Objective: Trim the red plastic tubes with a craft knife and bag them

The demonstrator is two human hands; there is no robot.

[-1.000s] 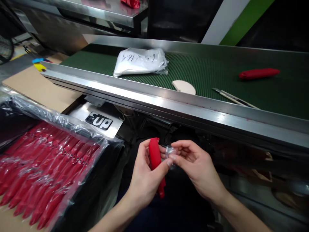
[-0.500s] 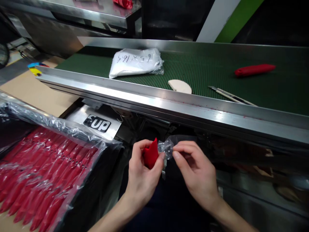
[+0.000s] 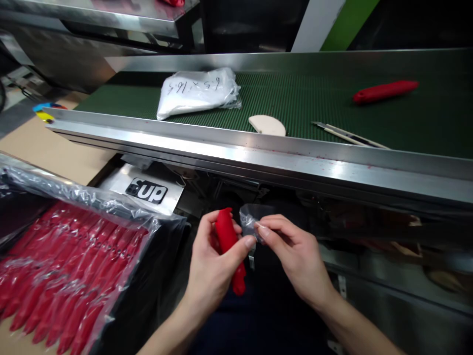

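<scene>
My left hand is closed around a slim red piece, smooth and elongated; its lower end pokes out below my thumb. My right hand pinches a small clear plastic bag between thumb and fingertips, just right of the red piece. Both hands are in front of the conveyor, above my dark clothing. A similar red piece lies on the green belt at the right. What kind of item the red pieces are, I cannot make out.
On the belt lie a white plastic packet with handwriting, a cream half-round piece and a thin cutter knife. A metal rail edges the conveyor. At lower left, a plastic-lined box holds rows of bagged red pieces.
The red piece in my left hand has turned, so its long side and lower end now show. My right hand still pinches the clear bag. The whole view has shifted slightly.
</scene>
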